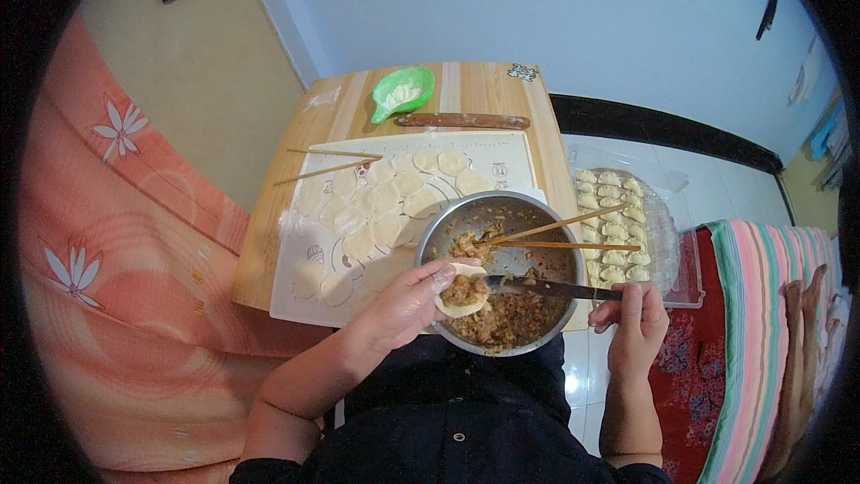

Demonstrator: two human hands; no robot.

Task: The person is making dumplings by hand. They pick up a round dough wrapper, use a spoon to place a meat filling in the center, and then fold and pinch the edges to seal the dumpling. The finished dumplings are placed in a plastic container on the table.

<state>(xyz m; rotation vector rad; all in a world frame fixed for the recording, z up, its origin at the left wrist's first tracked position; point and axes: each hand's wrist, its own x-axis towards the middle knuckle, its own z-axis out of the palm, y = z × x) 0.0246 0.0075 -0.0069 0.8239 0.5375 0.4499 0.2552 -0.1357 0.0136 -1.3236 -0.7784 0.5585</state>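
My left hand (414, 298) cups a round dumpling wrapper (451, 307) over the near left rim of a steel bowl. A lump of brown minced filling (468, 290) lies on the wrapper. My right hand (638, 315), closed, grips a long dark-handled utensil (573, 290). Its metal end touches or nearly touches the filling; whether it is a spoon or a blade I cannot tell. The steel bowl (436, 222) holds more minced filling (508, 321). A pair of chopsticks (582, 245) leans in it, sticking out over the right rim.
Flat wrappers (385, 197) cover a white mat (285, 300) on the wooden table (278, 184). Behind them are another pair of chopsticks (336, 154), a rolling pin (463, 121) and a green scoop (388, 97) with flour. Rows of shaped dumplings (614, 215) sit on a tray at right.
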